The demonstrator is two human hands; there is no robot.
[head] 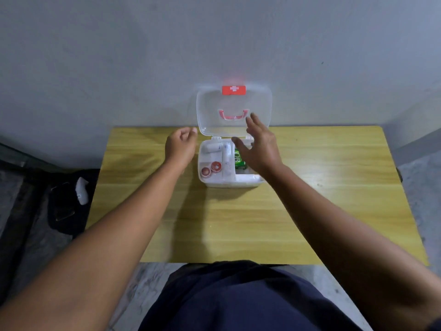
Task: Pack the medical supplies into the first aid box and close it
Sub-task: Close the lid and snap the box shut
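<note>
Two bare hands reach toward the first aid box (229, 181) at the far middle of the wooden table (310, 199). Its clear lid (210, 108) stands upright, with a white cross on the red latch (233, 90). Inside, a green packet (238, 159) shows letters reading "OR", near two red-capped items (211, 168). The left hand (180, 145) hovers beside the box, fingers loosely curled, empty. The right hand (261, 149) is above the box, fingers spread.
</note>
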